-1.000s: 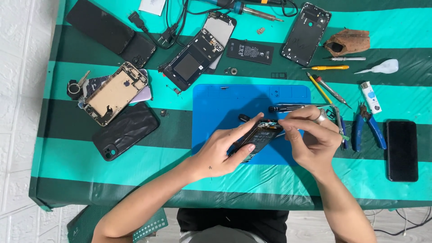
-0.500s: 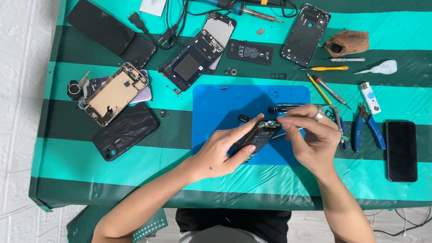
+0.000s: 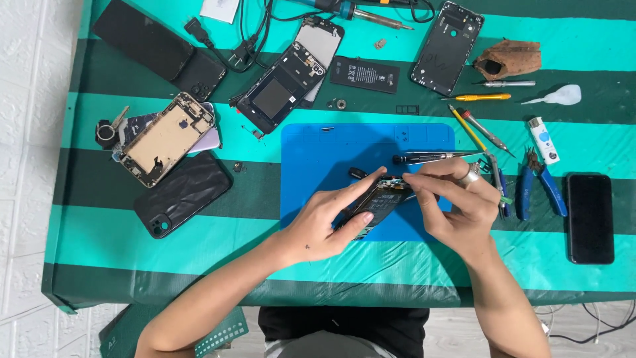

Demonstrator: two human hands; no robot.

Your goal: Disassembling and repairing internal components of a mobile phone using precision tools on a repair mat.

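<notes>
Opened phone (image 3: pixel 376 204) on blue mat (image 3: pixel 318 159), gripped by left hand (image 3: pixel 324 225) from seven o'clock. Right hand (image 3: pixel 457 205) at three o'clock, fingertips pinched closed at its top edge

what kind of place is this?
Probably a phone repair bench, maybe a home one. A blue mat lies on a striped tablecloth. Both hands work on an opened phone, with gutted phones, a loose battery, pliers and a soldering iron around.

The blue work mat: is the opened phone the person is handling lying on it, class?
Yes. The opened phone, held by the left hand and right hand, lies over the blue work mat.
</notes>
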